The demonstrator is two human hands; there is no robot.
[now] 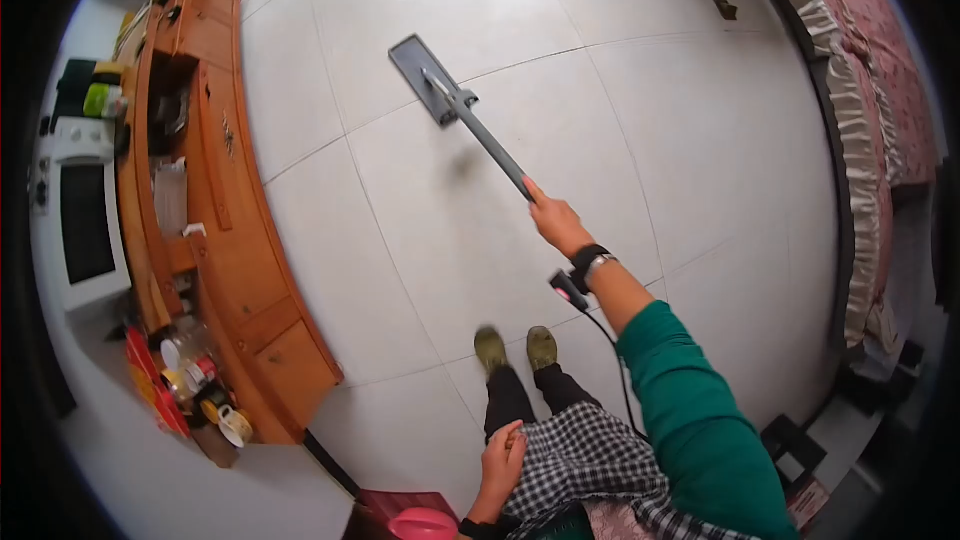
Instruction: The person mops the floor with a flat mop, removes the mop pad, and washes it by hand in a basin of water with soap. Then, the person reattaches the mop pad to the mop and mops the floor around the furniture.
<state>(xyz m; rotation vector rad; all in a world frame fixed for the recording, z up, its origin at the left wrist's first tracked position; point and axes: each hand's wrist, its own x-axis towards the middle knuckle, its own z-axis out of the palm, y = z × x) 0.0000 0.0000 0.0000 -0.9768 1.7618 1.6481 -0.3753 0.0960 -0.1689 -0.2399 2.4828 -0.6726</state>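
My right hand [556, 220], stretched out ahead, is wrapped round the grey handle of a flat mop [492, 148]. The mop's rectangular grey head [422, 80] rests on the pale tiled floor, beyond and to the left of that hand. A dark band and a watch [598, 262] circle the right wrist, and a small black device [568, 290] with a cable hangs beside it. Held low against the checked apron [590, 455], my left hand [502, 465] has curled fingers. What lies inside them, if anything, I cannot make out.
Along the left runs a wooden cabinet [250, 240] with a white oven [90, 210], jars and a mug [235, 427] on top. A bed with a ruffled pink cover [870, 70] borders the right. A pink plastic item [425, 523] is at bottom left. A dark scrap [725, 9] lies on the floor.
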